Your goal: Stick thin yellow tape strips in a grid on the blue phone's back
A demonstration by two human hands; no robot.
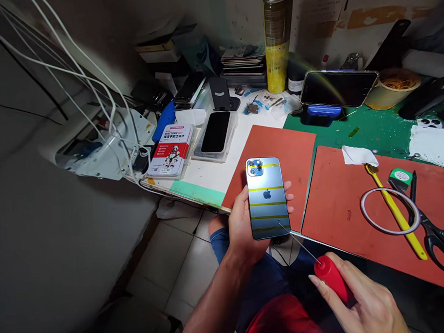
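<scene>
A blue smartphone [267, 208] lies back up in my left hand [242, 219], whose fingers wrap round its edges. An apple logo and camera lenses show on its back, and several yellow strips run across it. My right hand [360, 293] grips a red-handled tool [331, 274] with a long thin metal tip. That tip reaches the lower right part of the phone's back; whether it touches, I cannot tell. The phone is held above my lap, at the front edge of a reddish-brown mat [280, 149].
On the right mat lie a yellow brush [398, 213], a tape roll [364, 209] and black scissors [440, 240]. Behind stand a propped phone [338, 88] and a yellow spray can [277, 61]. A battery box [171, 149] and another phone [216, 132] sit left, near hanging white cables [73, 55].
</scene>
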